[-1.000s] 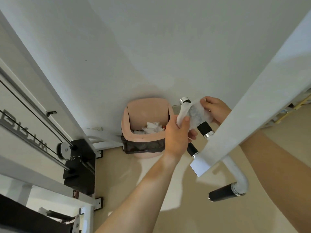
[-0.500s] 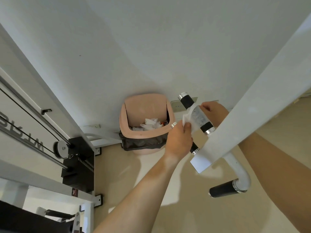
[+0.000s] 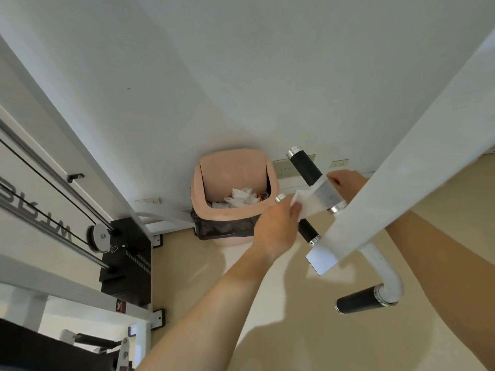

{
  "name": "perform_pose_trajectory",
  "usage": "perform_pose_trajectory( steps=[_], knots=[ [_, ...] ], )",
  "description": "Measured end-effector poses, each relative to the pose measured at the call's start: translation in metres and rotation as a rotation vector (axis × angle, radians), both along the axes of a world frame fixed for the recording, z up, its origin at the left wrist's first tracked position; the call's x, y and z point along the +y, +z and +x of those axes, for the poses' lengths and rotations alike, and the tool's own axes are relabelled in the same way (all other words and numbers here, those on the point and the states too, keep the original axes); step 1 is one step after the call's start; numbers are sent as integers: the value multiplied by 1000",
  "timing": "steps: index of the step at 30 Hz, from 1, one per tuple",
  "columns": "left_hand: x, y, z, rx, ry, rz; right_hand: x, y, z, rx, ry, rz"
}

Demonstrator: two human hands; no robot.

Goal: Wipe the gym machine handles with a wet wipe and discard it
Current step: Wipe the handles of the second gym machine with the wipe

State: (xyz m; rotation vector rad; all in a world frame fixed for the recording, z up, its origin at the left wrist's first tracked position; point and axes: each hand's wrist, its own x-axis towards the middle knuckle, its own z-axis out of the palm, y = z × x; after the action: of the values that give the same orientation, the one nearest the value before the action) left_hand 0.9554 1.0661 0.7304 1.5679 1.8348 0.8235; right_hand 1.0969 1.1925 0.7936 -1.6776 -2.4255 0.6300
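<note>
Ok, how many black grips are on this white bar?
3: the top grip, under the wet wipe; the middle grip, partly behind the left hand; the lower grip at the curved tube's end. The white beam may hide more.

Only the person's two arms show. The left forearm (image 3: 214,303) and left hand (image 3: 276,231) are bare from the picture's lower edge to the fingertips. The right forearm (image 3: 442,263) is bare too. The right hand (image 3: 345,183) is only partly in view.
</note>
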Motion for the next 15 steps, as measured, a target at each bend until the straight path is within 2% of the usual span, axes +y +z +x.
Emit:
perform_pose_trajectory(
  steps=[2,3,6,8,11,12,15],
  knots=[
    [9,-7,-10,248,17,-76,-2,14,3,77,40,58],
    [14,-9,-15,290,21,-130,-1,20,1,169,58,112],
    [32,1,-27,237,111,-203,7,37,-11,299,93,205],
    [45,14,-28,98,188,-149,14,31,-16,199,107,220],
    [47,28,-19,-257,267,74,24,3,-7,-57,37,161],
    [44,30,-15,-290,262,104,25,-4,-1,-108,8,145],
    [45,17,-11,-26,240,-9,29,-10,4,-46,-42,183]
  ],
)
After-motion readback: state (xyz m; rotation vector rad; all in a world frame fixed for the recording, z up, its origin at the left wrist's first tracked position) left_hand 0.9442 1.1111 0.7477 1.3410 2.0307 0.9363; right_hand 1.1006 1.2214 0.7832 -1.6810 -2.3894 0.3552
